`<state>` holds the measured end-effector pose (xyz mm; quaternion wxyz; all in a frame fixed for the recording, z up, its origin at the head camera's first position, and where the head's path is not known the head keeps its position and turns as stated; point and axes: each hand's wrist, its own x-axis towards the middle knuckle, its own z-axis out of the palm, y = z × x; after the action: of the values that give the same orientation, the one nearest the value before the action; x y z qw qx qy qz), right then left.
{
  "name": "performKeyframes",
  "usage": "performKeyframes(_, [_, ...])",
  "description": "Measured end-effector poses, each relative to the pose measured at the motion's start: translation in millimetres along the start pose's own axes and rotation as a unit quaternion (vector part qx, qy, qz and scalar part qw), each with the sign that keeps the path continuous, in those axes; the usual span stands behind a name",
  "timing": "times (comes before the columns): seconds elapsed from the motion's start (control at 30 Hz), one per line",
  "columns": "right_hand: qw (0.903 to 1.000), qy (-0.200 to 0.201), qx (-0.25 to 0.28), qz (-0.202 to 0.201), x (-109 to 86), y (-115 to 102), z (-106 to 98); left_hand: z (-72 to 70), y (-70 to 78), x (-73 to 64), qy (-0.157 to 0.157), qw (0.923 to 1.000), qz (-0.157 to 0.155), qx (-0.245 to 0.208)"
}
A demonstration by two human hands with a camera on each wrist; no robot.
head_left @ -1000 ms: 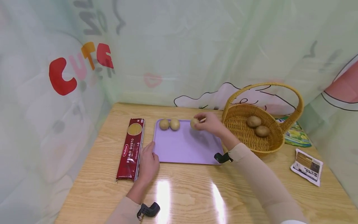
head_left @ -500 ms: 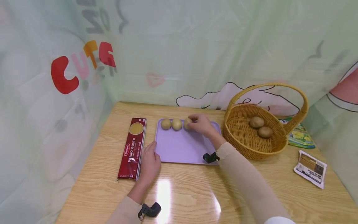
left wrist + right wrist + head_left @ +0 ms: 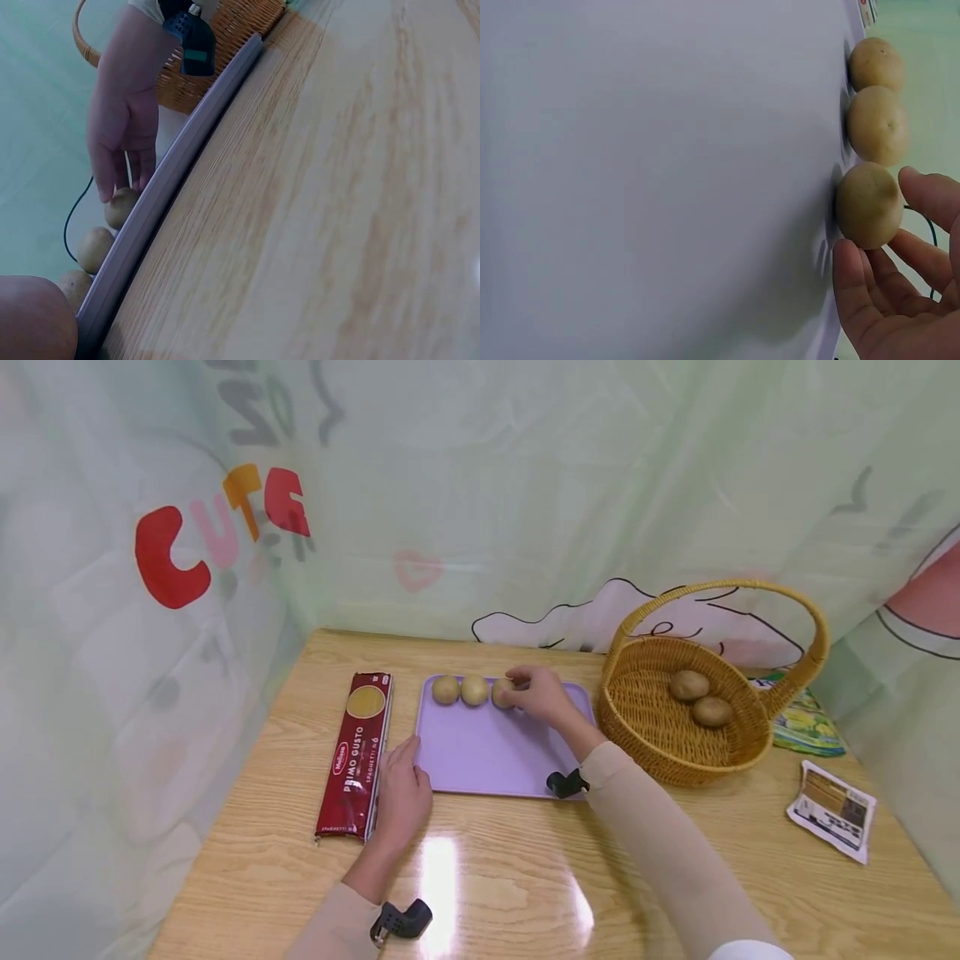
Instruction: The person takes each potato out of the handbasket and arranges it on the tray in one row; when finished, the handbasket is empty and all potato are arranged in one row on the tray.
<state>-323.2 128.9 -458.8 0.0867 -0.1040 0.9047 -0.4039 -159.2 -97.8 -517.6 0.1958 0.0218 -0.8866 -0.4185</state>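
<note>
Three potatoes line up along the far edge of a lilac tray (image 3: 480, 752): a left potato (image 3: 446, 690), a middle potato (image 3: 474, 690) and a right potato (image 3: 868, 205). My right hand (image 3: 543, 695) has its thumb and fingers curled round the right potato, which sits on the tray close to the middle one. Part of that potato is hidden by the fingers in the head view. My left hand (image 3: 403, 797) rests at the tray's near left corner, fingers fairly straight along its edge, between the tray and a red spaghetti packet (image 3: 356, 760).
A wicker basket (image 3: 652, 760) with a tall handle stands right of the tray and holds two brown potatoes (image 3: 701, 699). Behind it lies a green and yellow packet (image 3: 806, 727). A small white-and-brown packet (image 3: 832, 810) lies near the table's right edge. A printed curtain (image 3: 525, 485) hangs behind.
My right hand has carried its potato left along the tray's far edge, up beside the middle potato. Over the last half second it hardly moves. My left hand stays at the tray corner.
</note>
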Motion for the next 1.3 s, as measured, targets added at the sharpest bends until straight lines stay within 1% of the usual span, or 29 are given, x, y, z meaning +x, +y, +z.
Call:
performKeyframes(0.27, [0.9995,0.004,-0.026,-0.019,-9.0,0.9,-10.7,-2.8,0.1,-0.8,-0.019,0.9995,-0.027,-0.001])
performKeyframes(0.33, [0.9993,0.002,-0.029,-0.025,-12.5,0.8,-15.1,-3.1,-0.5,-1.0,-0.018,0.9995,-0.026,-0.001])
performKeyframes(0.53, [0.9990,-0.006,-0.023,-0.038,-22.4,3.5,-31.1,-3.6,-1.9,-0.7,-0.002,1.0000,-0.007,-0.002])
performKeyframes(0.67, [0.9992,-0.005,-0.022,-0.034,-36.5,2.0,-43.5,-3.8,-1.8,-1.9,-0.005,0.9999,-0.009,-0.004])
performKeyframes(0.77, [0.9993,0.001,-0.020,-0.032,-50.1,-2.5,-55.5,-3.8,-1.7,-3.3,-0.008,0.9999,-0.010,-0.006])
performKeyframes(0.83, [0.9993,0.007,-0.009,-0.035,-58.0,-4.9,-64.3,-3.5,-1.5,-4.0,-0.007,0.9999,-0.009,-0.008])
performKeyframes(1.03, [0.9984,0.035,0.020,-0.038,-75.8,-5.4,-94.5,-2.7,-0.6,-3.6,-0.005,1.0000,-0.004,-0.005])
performKeyframes(1.13, [0.9983,0.045,0.009,-0.036,-81.8,-4.0,-111.7,-2.7,-0.4,-2.8,-0.007,1.0000,-0.001,-0.004])
performKeyframes(1.3, [0.9979,0.053,-0.030,-0.020,-88.5,0.7,-143.1,-2.3,0.6,-1.9,-0.007,1.0000,0.003,-0.005])
